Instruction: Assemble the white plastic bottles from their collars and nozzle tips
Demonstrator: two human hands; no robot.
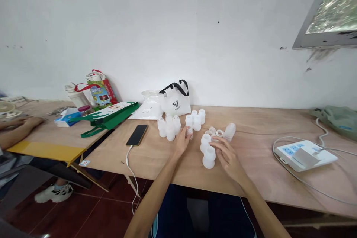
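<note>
My left hand [182, 142] has its fingers closed around a small clear plastic container [189, 133], upright at the table top. My right hand [227, 156] is open, its fingers stretched toward a translucent white plastic bottle [205, 142]; whether the fingertips touch it I cannot tell. A second white bottle [209, 157] stands nearer to me. Beyond my right hand are a clear ring [219, 133] and a translucent bottle [229, 131] that is tilted. Several white bottles form a cluster [170, 128] left of my left hand, and another group [196, 120] stands behind it.
At the wall are a white bag with black handles [176, 102] and a white plastic packet [148, 108]. A phone [137, 135] lies left on its cable. A white power strip [306, 155] with cords sits right. Another person's hand [30, 123] rests on the neighbouring table.
</note>
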